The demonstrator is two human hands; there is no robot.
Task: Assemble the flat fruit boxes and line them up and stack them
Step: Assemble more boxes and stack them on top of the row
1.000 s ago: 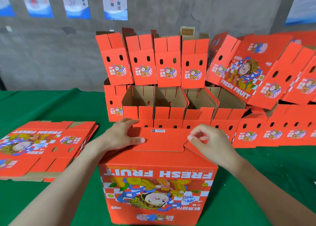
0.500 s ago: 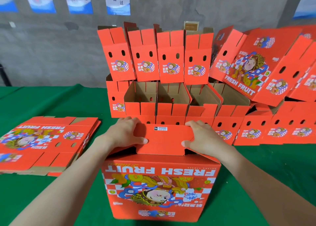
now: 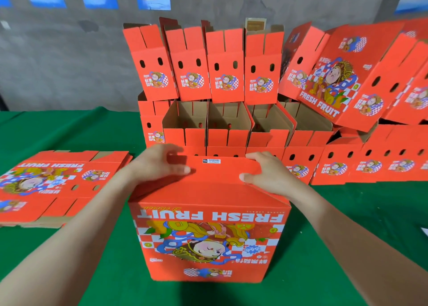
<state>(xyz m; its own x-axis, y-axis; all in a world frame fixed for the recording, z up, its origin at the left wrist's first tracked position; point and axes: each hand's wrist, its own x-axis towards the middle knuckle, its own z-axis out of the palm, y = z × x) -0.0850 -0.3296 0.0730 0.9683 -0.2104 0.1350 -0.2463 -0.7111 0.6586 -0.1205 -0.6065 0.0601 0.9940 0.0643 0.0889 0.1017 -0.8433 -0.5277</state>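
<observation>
The box (image 3: 208, 224) stands on the green table (image 3: 69, 271) right in front of the person. Its picture and the words FRESH FRUIT are upside down, so I think the bottom is facing up. That would be so the bottom can be shut first.

The left hand (image 3: 159, 166) grips the left side of the top flap (image 3: 215, 176). Its thumb lies on top and its fingers curl over the far edge. The right hand (image 3: 266, 176) grips the right side the same way. I think both hands hold it like this to push the flap down flat and tuck it in evenly. The flap looks almost flat now, but I cannot tell if it is locked in.

The flat boxes (image 3: 53, 185) lie in a pile just left of the box, near the left arm, so the next one is easy to grab.

The built boxes (image 3: 229, 129) stand in a row behind, close side by side, with open tops. More sit on top of them, so the stack has begun. On the right some boxes lean over (image 3: 335, 78), and they could slip
</observation>
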